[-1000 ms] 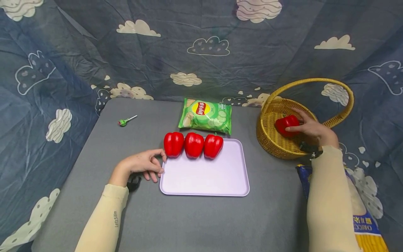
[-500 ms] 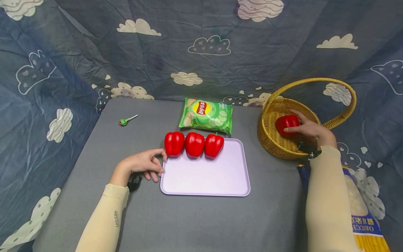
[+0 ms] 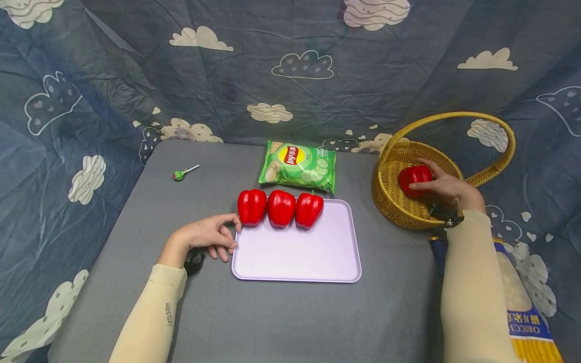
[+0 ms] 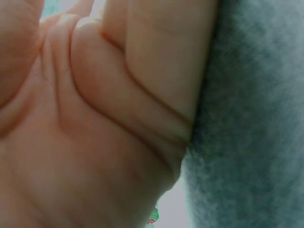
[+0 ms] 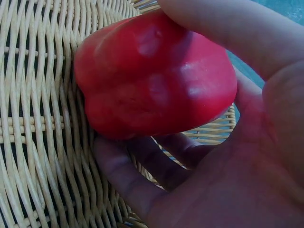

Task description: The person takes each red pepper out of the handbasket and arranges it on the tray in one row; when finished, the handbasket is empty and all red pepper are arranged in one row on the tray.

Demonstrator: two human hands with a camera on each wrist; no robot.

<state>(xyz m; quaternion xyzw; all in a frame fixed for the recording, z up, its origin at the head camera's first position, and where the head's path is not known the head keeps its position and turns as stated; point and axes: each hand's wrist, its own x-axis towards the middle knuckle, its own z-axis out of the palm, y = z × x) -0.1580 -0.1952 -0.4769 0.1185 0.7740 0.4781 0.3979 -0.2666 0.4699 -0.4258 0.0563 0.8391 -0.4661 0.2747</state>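
My right hand (image 3: 447, 189) reaches into the wicker basket (image 3: 386, 201) and grips a red bell pepper (image 3: 414, 180). In the right wrist view, the thumb lies over the bell pepper (image 5: 152, 80) and the other fingers curl beneath it, close by the woven wall. My left hand (image 3: 206, 236) rests at the left rim of a pale lilac tray (image 3: 297, 257), its thumb and index fingertips apart along the edge. Three more red bell peppers, the left (image 3: 251, 207), middle (image 3: 281, 208) and right (image 3: 309, 210), line up along the tray's far side. Mostly palm fills the left wrist view.
Behind the tray lies a green bag of chips (image 3: 297, 168). A lollipop (image 3: 183, 173) is at the back left of the grey table (image 3: 290, 322). The basket's tall handle (image 3: 454, 117) arches overhead. A blue and yellow food bag (image 3: 528, 322) sits beneath the right forearm.
My right hand has shifted slightly left, and its fingers have closed in around the bell pepper in the basket. The left hand stays at the tray's rim.
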